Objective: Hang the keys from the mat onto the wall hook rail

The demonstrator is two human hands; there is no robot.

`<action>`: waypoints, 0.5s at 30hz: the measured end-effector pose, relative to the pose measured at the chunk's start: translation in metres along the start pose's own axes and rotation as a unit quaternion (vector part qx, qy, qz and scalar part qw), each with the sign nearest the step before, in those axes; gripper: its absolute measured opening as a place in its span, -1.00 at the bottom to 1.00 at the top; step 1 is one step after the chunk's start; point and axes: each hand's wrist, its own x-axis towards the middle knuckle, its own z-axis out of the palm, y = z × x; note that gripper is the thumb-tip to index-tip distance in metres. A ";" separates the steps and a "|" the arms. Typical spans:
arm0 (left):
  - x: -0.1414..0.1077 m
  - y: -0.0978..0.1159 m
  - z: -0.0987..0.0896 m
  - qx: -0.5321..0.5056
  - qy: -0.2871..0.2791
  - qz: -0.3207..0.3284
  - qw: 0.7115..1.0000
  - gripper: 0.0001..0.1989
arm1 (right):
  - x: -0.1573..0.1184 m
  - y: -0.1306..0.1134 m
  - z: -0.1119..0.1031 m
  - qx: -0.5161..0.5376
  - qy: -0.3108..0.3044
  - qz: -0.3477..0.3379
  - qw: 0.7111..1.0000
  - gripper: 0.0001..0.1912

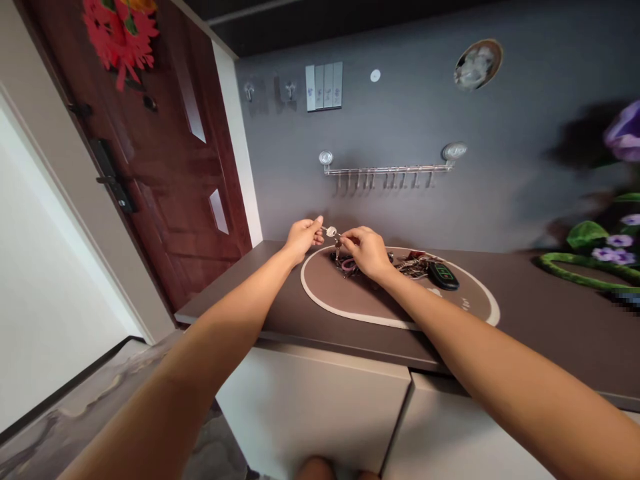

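1. Left grip (301,240): pinching one end of a silver key (331,231), raised above the bench (295,320).
2. Right grip (367,252): thumb and finger pressed together at the key's other end; exactly what they pinch is too small to tell.
3. Oval mat (350,300): lies beneath both; bears a tangled key bunch (413,268) with a black fob (443,275) at its right.
4. Obstruction: right grip and forearm hide part of mat and contents.
5. Hook rail (390,169): on wall (410,113), above the mat.
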 end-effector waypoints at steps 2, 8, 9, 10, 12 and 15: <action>0.000 -0.001 0.000 -0.001 -0.004 -0.023 1.000 -0.70 | 0.001 0.002 0.000 0.016 0.009 0.005 1.000 -0.86; -0.004 -0.005 0.003 0.047 -0.053 -0.082 0.994 -0.71 | 0.004 0.010 0.001 0.053 0.029 0.038 0.997 -0.83; -0.005 -0.006 0.004 0.059 -0.076 -0.093 0.991 -0.71 | 0.004 0.011 0.000 0.062 0.031 0.045 0.997 -0.82; -0.006 -0.007 0.004 0.071 -0.099 -0.105 0.987 -0.70 | 0.004 0.012 0.000 0.071 0.032 0.052 0.996 -0.82; -0.008 -0.010 0.006 0.093 -0.143 -0.121 0.978 -0.69 | 0.003 0.013 -0.001 0.087 0.035 0.065 0.993 -0.81; -0.010 -0.012 0.010 0.112 -0.185 -0.112 0.970 -0.67 | 0.002 0.013 -0.005 0.104 0.036 0.068 0.992 -0.79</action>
